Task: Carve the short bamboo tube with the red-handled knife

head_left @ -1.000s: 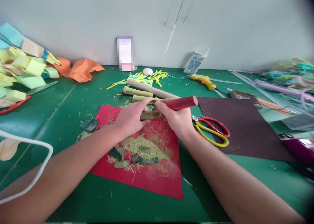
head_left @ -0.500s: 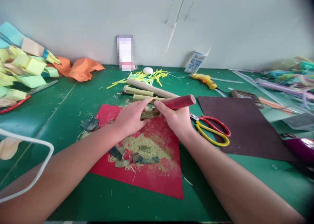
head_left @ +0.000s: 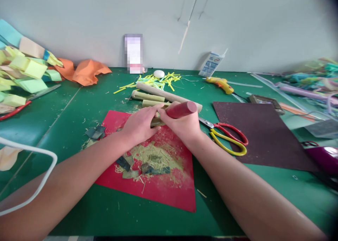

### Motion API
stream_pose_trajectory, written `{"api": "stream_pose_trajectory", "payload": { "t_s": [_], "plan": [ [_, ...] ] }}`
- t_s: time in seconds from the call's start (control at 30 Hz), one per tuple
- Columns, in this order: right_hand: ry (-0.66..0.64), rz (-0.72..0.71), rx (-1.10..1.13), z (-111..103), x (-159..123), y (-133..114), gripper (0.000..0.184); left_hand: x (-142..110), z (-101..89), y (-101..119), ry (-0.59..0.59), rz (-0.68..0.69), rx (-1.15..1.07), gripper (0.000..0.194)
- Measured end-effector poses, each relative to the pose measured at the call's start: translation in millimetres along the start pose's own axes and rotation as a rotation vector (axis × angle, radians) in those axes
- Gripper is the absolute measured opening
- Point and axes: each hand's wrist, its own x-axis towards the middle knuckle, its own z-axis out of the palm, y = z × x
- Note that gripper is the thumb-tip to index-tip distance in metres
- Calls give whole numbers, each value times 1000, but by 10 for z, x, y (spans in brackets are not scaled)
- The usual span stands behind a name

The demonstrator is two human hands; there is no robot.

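Over the upper part of a red sheet, my left hand is closed around a short greenish tube that looks like bamboo. My right hand grips a tool by its thick red wooden handle, whose butt end points toward me. The tool's working end is hidden behind my fingers, right against the tube. Both hands nearly touch at the thumbs. Pale shavings and dark green scraps lie on the sheet below my hands.
Beyond my hands lie more tubes and a long pale stick. Scissors with red and yellow handles rest to the right, partly on a dark brown sheet. A yellow glue gun lies behind. Folded papers crowd the left.
My right hand has shifted left, closer to my left hand. The red handle has turned so its end faces me more, and less of the tube shows.
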Motion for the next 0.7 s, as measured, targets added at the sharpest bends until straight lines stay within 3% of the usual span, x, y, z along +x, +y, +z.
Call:
{"api": "stream_pose_trajectory", "payload": {
  "t_s": [0.2, 0.27, 0.37, 0.43, 0.57, 0.7],
  "plan": [
    [-71, -66, 50, 73, 72, 96, 27, 1, 7, 2, 34, -7, 9, 71],
    [-155, -112, 69, 61, 85, 97, 21, 4, 16, -12, 38, -8, 24, 57],
    [-262, -167, 22, 38, 103, 71, 20, 13, 17, -34, 22, 14, 68, 18],
    [-294, -172, -33, 42, 112, 57, 24, 20, 10, -36, 12, 20, 88, 8],
    [-301, -132, -95, 91, 123, 57, 33, 25, -4, -12, 8, -8, 100, 10],
    [-271, -60, -48, 124, 129, 65, 30, 27, 0, 4, 25, -22, 114, 14]
  ]
}}
